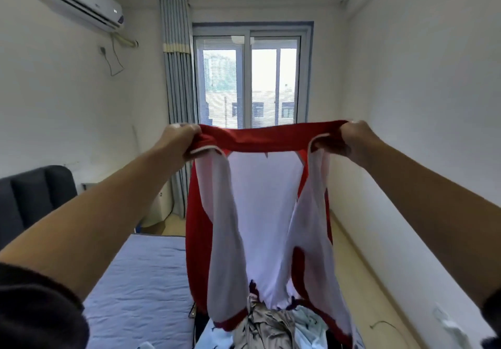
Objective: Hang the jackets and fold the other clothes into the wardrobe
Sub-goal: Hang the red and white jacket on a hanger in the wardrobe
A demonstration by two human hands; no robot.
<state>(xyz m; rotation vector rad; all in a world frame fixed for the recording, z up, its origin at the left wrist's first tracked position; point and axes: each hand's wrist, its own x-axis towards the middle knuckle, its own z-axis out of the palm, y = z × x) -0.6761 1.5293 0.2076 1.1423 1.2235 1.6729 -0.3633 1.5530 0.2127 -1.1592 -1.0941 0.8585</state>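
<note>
A red and white jacket [264,213] hangs stretched out in front of me, its two white sleeves dangling down. My left hand [180,138] grips the red top edge at one shoulder. My right hand [352,138] grips the other shoulder, and both arms are raised at chest height. Below the jacket lies a pile of other clothes [271,324], beige and pale blue, partly hidden by the hanging sleeves. No wardrobe shows in this view.
A bed with a blue quilted mattress [141,281] and dark headboard [35,197] fills the left. A window [249,83] with a grey curtain [177,91] is straight ahead. White walls close both sides; wooden floor [360,267] runs along the right.
</note>
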